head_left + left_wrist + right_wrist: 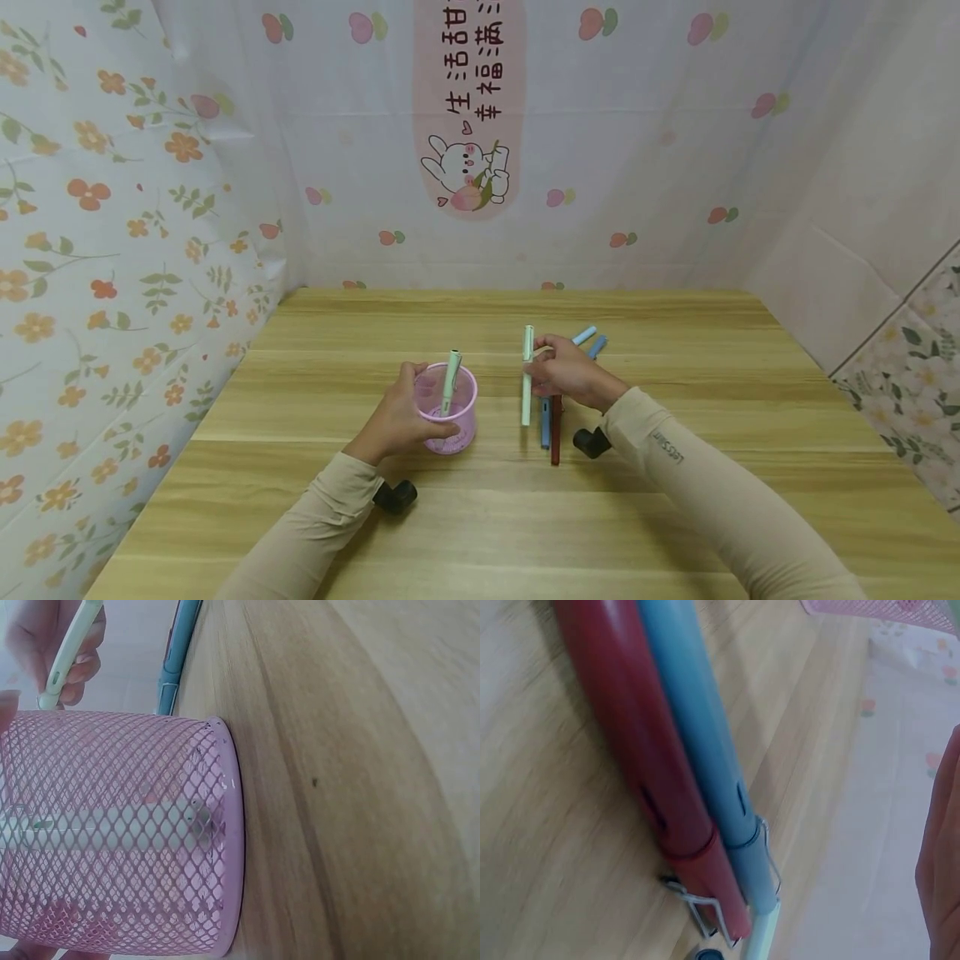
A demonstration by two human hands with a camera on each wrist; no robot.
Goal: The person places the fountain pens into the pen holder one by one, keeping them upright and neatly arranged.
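A pink mesh cup [450,433] stands on the wooden table, and my left hand [401,421] grips it round its left side. Inside it leans a light green pen [451,383], also visible through the mesh in the left wrist view. My right hand [566,371] pinches another pale green pen [527,375], held upright in the head view to the right of the cup. Below and beside that hand lie a dark red pen [641,742] and a blue pen [705,720], side by side. Two lighter blue pens [584,335] [597,346] stick out behind the right hand.
The wooden table [495,533] meets a patterned cloth [337,167] at its back. Black wrist-mounted pieces show below the left wrist [395,497] and beside the right wrist [592,442]. A floral cloth [97,292] hangs at the left.
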